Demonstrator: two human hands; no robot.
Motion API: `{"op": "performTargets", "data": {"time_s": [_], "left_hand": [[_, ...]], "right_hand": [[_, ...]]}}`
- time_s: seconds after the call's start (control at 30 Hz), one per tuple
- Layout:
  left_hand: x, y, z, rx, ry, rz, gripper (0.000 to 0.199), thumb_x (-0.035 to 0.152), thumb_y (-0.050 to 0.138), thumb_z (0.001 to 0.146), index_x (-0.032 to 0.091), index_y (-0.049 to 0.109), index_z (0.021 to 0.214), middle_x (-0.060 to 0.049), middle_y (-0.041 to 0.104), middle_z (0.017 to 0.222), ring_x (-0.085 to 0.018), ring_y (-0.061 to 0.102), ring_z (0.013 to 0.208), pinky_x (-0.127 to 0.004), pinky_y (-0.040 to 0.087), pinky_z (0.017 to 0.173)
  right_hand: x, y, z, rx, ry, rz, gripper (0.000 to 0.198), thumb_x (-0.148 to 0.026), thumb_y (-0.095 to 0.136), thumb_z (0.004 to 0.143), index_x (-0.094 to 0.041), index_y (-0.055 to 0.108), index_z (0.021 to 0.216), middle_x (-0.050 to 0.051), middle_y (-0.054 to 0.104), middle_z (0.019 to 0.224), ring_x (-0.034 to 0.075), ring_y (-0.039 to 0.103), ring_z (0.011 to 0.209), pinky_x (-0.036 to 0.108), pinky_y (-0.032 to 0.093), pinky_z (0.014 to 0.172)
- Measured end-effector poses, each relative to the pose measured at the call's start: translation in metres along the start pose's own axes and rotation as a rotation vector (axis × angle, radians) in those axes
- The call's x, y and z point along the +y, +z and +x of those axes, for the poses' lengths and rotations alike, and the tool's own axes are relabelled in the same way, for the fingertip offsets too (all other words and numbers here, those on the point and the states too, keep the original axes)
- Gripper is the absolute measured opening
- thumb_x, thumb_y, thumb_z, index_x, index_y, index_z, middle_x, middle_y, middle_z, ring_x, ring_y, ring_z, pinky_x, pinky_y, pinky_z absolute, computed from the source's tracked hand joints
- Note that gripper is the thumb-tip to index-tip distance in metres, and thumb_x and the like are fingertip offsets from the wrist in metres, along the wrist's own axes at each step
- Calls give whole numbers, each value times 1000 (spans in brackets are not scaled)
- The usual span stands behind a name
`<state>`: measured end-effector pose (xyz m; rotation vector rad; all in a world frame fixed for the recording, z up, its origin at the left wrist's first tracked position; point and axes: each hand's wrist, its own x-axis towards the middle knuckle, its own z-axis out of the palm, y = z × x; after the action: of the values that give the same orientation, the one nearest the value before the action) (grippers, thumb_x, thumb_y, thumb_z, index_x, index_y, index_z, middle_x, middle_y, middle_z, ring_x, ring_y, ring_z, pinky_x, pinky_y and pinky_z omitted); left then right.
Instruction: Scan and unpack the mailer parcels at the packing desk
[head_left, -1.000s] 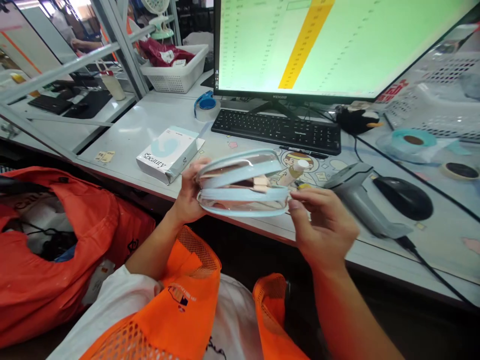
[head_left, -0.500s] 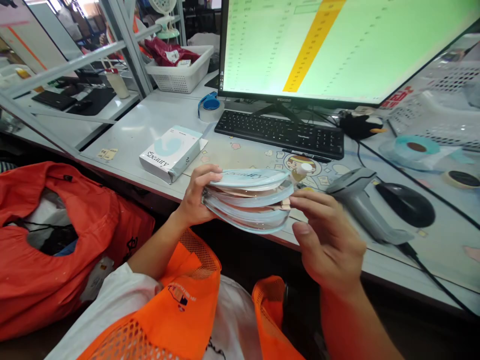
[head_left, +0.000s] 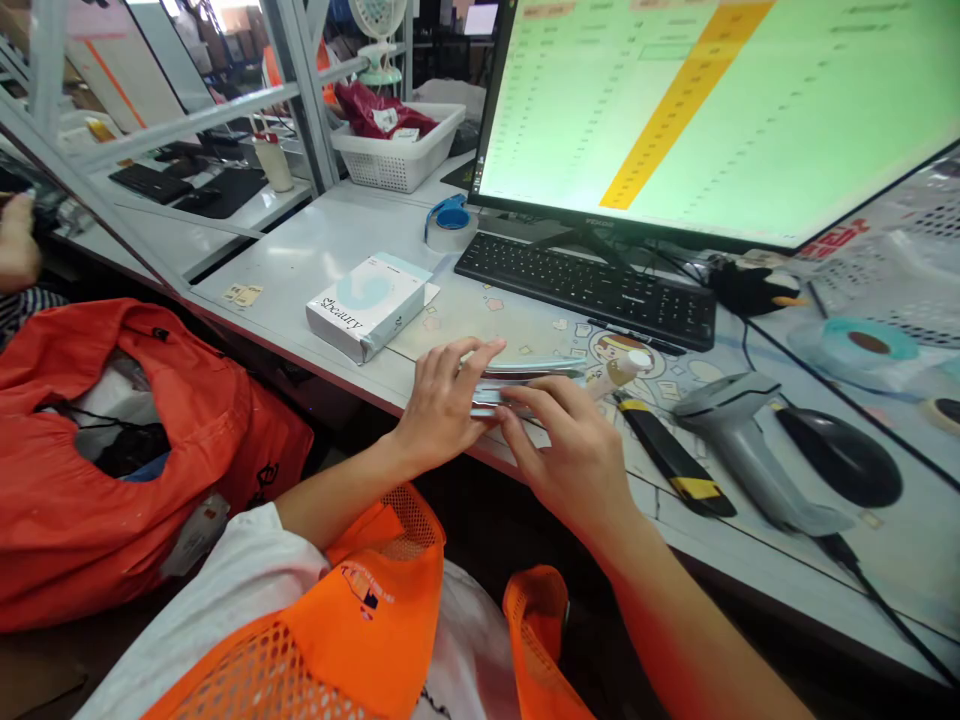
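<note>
A small stack of shiny pale-blue plastic packets point(head_left: 534, 368) sits at the desk's front edge, mostly covered by my hands. My left hand point(head_left: 448, 400) grips its left end, thumb toward the top. From the right, my right hand point(head_left: 564, 432) has its fingertips and thumb on the lower layers, almost meeting the left hand. Left of the stack lies a white and pale-blue box point(head_left: 369, 300) with "beauty" lettering. A black and yellow utility knife point(head_left: 675, 455) rests to the right of the packets, beside a small white-capped bottle point(head_left: 621, 368).
Behind are a keyboard point(head_left: 585, 290) and monitor point(head_left: 675, 110). A grey barcode scanner point(head_left: 739, 440) and black mouse point(head_left: 838, 455) lie right. Tape point(head_left: 450, 225) and a white basket point(head_left: 401, 160) stand back left. An orange-red bag point(head_left: 247, 450) is at left; another person's hand point(head_left: 16, 245) shows there.
The packets have gone from fanned and raised to lower and pressed together at the desk edge. My right hand has moved left, close to my left hand. The knife now shows.
</note>
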<state>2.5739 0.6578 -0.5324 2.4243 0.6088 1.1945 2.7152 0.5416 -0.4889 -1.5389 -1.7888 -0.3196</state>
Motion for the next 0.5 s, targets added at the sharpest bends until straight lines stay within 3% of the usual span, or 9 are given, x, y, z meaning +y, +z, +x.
{"op": "performTargets", "data": {"time_s": [0.13, 0.27, 0.37, 0.5], "left_hand": [[4, -3, -7, 62, 54, -202, 60, 34, 70, 92, 24, 51, 148, -17, 59, 140, -33, 54, 131, -50, 39, 116], [14, -3, -11, 49, -69, -403, 47, 28, 68, 91, 27, 62, 138, -13, 64, 136, -33, 58, 130, -51, 40, 117], [20, 0, -14, 3, -49, -343, 48, 28, 64, 94, 26, 58, 142, -14, 63, 138, -32, 57, 132, -50, 40, 117], [24, 3, -16, -45, 48, -66, 62, 27, 64, 94, 21, 44, 152, -17, 59, 141, -34, 55, 131, -49, 43, 112]], "right_hand": [[4, 8, 5, 6, 61, -152, 25, -46, 66, 95, -21, 64, 97, 9, 66, 92, 27, 62, 86, 39, 47, 72], [0, 2, 8, -53, 45, -178, 23, -44, 64, 96, -21, 63, 90, 8, 65, 89, 25, 60, 82, 37, 43, 69], [-10, -1, 9, -66, 39, -243, 14, -30, 58, 97, -21, 61, 86, 7, 65, 86, 23, 60, 78, 35, 40, 66], [-15, -5, 9, -78, 14, -350, 18, -19, 52, 98, -21, 57, 81, 6, 62, 77, 21, 57, 72, 35, 36, 64]]}}
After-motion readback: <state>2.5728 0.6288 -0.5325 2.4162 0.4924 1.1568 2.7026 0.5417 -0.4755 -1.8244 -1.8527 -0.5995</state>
